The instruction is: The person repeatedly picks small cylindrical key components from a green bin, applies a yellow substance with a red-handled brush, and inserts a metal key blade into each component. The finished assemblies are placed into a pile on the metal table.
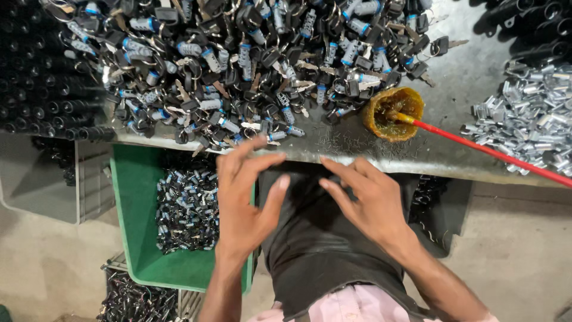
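Both hands hover empty at the near edge of the counter (pixel 453 152), above the person's dark lap. Left hand (pixel 244 200) spread wide, fingers fanned, fingertips reaching just to the counter edge, closest to the nearest of the keys (pixel 238 89); holds nothing. Right hand (pixel 366 200) also open, fingers loosely extended and pointing left toward the left thumb, palm down; holds nothing. The two hands sit near each other, not touching. Keys lie in a large heap across the counter's left and middle: black-headed keys with rings and small cylinders with blue bands, all tangled together, the heap's front edge just beyond the left fingertips. Right of the heap, near the counter edge, a small round pot (pixel 393 113) of amber grease, with a red stick (pixel 488 152) standing in it and slanting off to the right across the counter. Far right, a pile of bright metal clips (pixel 530 125), well apart from the hands. Top right and far left, rows of black tubes (pixel 42 89). Below the counter edge, left of the lap, a green bin (pixel 134 209) partly filled with small dark cylinders; a grey bin (pixel 53 185) just beside it to the left; a wire crate (pixel 140 295) with more dark parts lower down.
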